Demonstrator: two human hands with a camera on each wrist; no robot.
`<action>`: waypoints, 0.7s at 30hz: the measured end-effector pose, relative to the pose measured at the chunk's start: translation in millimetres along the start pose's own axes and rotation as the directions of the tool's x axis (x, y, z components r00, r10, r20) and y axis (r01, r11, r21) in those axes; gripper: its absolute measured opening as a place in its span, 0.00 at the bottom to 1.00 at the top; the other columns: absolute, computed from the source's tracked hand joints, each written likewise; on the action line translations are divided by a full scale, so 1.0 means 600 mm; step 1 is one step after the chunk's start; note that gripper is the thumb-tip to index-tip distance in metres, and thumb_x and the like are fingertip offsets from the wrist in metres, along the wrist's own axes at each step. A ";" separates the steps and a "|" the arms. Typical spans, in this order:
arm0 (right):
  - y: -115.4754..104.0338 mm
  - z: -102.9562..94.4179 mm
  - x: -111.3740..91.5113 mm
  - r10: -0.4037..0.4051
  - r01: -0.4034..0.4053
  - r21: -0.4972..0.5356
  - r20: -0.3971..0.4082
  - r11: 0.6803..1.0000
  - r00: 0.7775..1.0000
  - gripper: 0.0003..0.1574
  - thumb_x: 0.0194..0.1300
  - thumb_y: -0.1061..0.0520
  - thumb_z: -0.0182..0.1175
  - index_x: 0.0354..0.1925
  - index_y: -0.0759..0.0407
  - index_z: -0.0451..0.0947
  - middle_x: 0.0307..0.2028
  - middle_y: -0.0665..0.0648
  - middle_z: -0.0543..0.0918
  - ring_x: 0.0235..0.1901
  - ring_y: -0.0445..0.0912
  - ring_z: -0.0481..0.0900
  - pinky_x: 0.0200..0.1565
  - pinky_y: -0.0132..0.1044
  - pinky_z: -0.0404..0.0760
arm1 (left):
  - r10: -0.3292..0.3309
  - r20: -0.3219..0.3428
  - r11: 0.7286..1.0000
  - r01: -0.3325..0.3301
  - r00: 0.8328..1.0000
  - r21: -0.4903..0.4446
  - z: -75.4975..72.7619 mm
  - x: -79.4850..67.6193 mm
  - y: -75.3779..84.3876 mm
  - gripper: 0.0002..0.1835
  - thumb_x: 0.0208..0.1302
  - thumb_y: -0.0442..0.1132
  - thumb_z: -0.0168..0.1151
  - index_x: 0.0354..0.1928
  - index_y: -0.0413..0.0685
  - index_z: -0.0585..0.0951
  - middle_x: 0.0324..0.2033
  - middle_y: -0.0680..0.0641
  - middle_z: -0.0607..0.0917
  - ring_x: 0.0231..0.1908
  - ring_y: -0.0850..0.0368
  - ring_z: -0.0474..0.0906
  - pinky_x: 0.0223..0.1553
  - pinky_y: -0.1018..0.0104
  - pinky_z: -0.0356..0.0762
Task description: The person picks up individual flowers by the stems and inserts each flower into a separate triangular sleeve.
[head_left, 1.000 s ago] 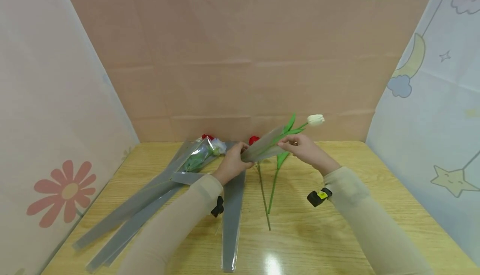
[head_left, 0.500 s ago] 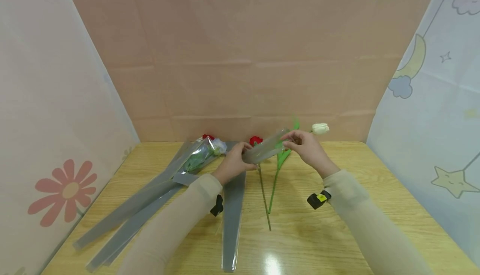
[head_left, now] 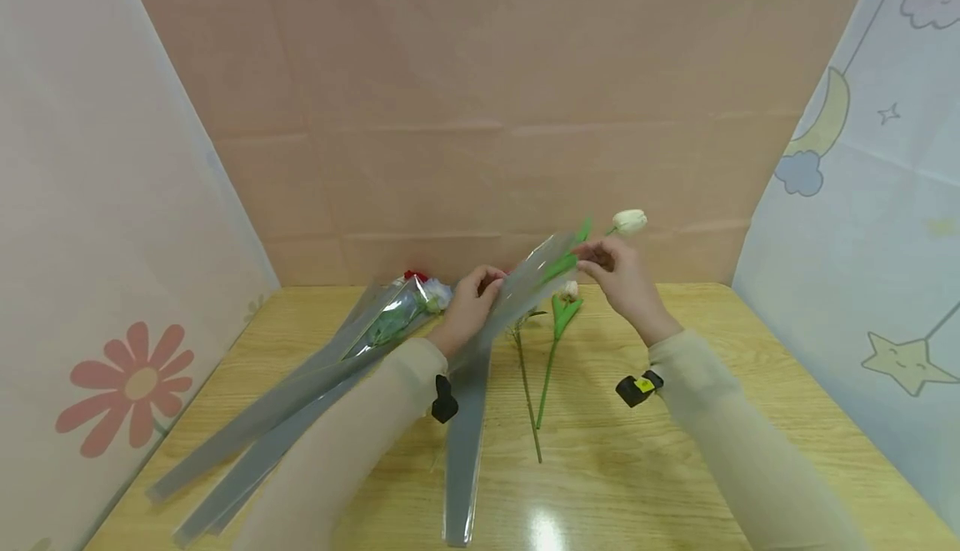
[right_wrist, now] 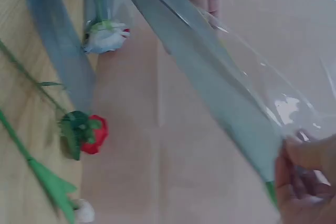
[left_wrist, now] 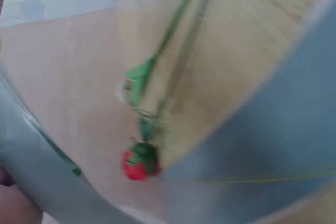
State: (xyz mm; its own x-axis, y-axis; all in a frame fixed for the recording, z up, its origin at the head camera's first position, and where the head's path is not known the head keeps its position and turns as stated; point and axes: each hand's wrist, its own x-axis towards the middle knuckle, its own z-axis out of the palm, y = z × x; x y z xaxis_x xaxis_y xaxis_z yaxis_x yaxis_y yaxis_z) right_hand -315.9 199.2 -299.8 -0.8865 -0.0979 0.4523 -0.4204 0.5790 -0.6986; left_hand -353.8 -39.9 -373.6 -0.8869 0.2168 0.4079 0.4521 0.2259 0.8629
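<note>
My left hand (head_left: 471,305) grips a clear and grey flower sleeve (head_left: 517,294), which slants up to the right above the table. A white tulip (head_left: 628,222) has its green leaves (head_left: 560,266) partly inside the sleeve, its head sticking out past the upper end. At that end my right hand (head_left: 618,284) pinches the sleeve's rim with thumb and fingers, beside the leaves. In the right wrist view the right hand (right_wrist: 310,182) holds the clear film, a bit of green leaf beneath it. Most of the tulip's stem is hidden.
A red rose (right_wrist: 93,134) and another white tulip (head_left: 567,293) lie behind the raised sleeve, stems toward the front. Another grey sleeve (head_left: 465,468) lies flat below my left hand. Wrapped flowers (head_left: 397,318) in sleeves lie at left.
The tulip dipped slightly right, then rose with the sleeve. The held sleeve is now higher and more of its length shows, covering the red rose. Both hands moved up a little.
</note>
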 end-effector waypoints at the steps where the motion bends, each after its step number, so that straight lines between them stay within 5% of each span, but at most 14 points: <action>1: -0.007 -0.002 0.005 -0.030 0.033 0.046 -0.065 0.998 0.997 0.15 0.67 0.63 0.59 0.51 0.66 0.77 0.46 0.61 0.79 0.41 0.42 0.77 0.43 0.27 0.76 | 0.034 -0.045 0.999 -0.036 0.998 -0.035 -0.001 0.004 0.012 0.08 0.73 0.37 0.52 0.46 0.43 0.79 0.40 0.45 0.80 0.36 0.60 0.71 0.38 0.71 0.71; 3: -0.028 -0.005 0.014 -0.075 0.109 0.153 -0.216 0.982 0.974 0.16 0.66 0.64 0.60 0.52 0.67 0.75 0.46 0.60 0.76 0.39 0.39 0.76 0.41 0.23 0.75 | 0.108 -0.130 0.986 -0.123 0.986 -0.109 -0.001 0.012 0.035 0.08 0.72 0.36 0.53 0.46 0.41 0.78 0.41 0.43 0.80 0.37 0.61 0.72 0.38 0.72 0.71; 5: -0.052 -0.009 0.024 -0.094 0.208 0.296 -0.358 0.932 0.929 0.17 0.64 0.66 0.61 0.51 0.67 0.72 0.45 0.57 0.74 0.38 0.39 0.76 0.42 0.23 0.76 | 0.162 -0.187 0.967 -0.194 0.969 -0.166 -0.002 0.018 0.057 0.08 0.72 0.36 0.53 0.46 0.38 0.77 0.41 0.42 0.80 0.38 0.61 0.73 0.39 0.72 0.72; 8: -0.083 -0.015 0.036 -0.076 0.331 0.472 -0.481 0.817 0.873 0.20 0.61 0.69 0.63 0.50 0.62 0.70 0.43 0.55 0.73 0.38 0.41 0.77 0.43 0.26 0.77 | 0.183 -0.190 0.956 -0.219 0.965 -0.193 -0.002 0.022 0.076 0.08 0.71 0.37 0.55 0.45 0.38 0.76 0.39 0.43 0.79 0.38 0.62 0.74 0.41 0.72 0.73; 11: -0.099 -0.018 0.043 -0.063 0.380 0.551 -0.508 0.743 0.859 0.22 0.58 0.71 0.64 0.48 0.58 0.69 0.40 0.55 0.75 0.38 0.43 0.77 0.43 0.27 0.77 | 0.173 -0.138 0.967 -0.195 0.975 -0.166 -0.001 0.023 0.076 0.08 0.70 0.36 0.56 0.44 0.38 0.77 0.39 0.43 0.80 0.41 0.61 0.76 0.44 0.72 0.75; 15: -0.101 -0.014 0.043 -0.069 0.381 0.561 -0.497 0.735 0.865 0.23 0.57 0.71 0.64 0.48 0.58 0.69 0.37 0.54 0.78 0.37 0.42 0.78 0.42 0.27 0.78 | 0.172 -0.022 0.985 -0.172 0.985 0.001 -0.004 0.016 0.068 0.07 0.68 0.38 0.59 0.42 0.42 0.77 0.40 0.44 0.80 0.44 0.55 0.78 0.42 0.68 0.79; 21: -0.090 -0.004 0.038 -0.085 0.391 0.538 -0.506 0.747 0.858 0.21 0.58 0.72 0.64 0.45 0.56 0.70 0.35 0.51 0.80 0.36 0.42 0.79 0.42 0.27 0.78 | 0.240 0.087 0.953 -0.252 0.967 0.170 -0.009 0.012 0.061 0.05 0.68 0.41 0.60 0.40 0.47 0.78 0.40 0.47 0.81 0.44 0.54 0.78 0.45 0.63 0.79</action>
State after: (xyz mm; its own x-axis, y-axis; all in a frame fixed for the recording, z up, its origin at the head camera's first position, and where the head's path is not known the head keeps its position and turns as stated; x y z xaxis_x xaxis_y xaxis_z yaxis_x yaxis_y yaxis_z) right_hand -313.0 167.5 -250.2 -0.6275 0.2765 0.7279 -0.7646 -0.0417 -0.6432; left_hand -344.3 -35.3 -337.4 -0.7408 0.3460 0.5758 0.6702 0.3225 0.6685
